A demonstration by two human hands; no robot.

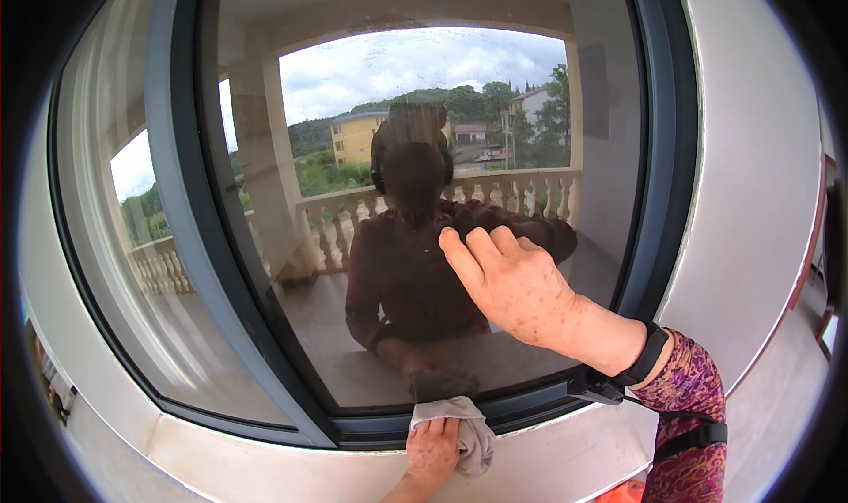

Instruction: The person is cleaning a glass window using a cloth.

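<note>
My right hand (pixel 513 291) is raised against a dark, reflective window pane (pixel 311 357), its fingers curled and the index fingertip at the glass. Its palm side is hidden, and nothing shows sticking out of it. Lower down, my left hand (pixel 430 453) grips a crumpled light grey cloth (pixel 474 440). That cloth lies over the bottom rail of the dark grey window frame (pixel 377 429), just above the pale sill (pixel 265 460). The pane mirrors a person with one arm raised and the other lowered to a cloth. Faint smudges and streaks mark the glass near the top.
A second pane (pixel 119 271) on the left sits behind an upright frame bar (pixel 192 238). White wall (pixel 748 138) borders the window on the right. Around my right wrist is a black band (pixel 646 354) with a small dark device beneath. Something orange (pixel 619 492) shows below the sill.
</note>
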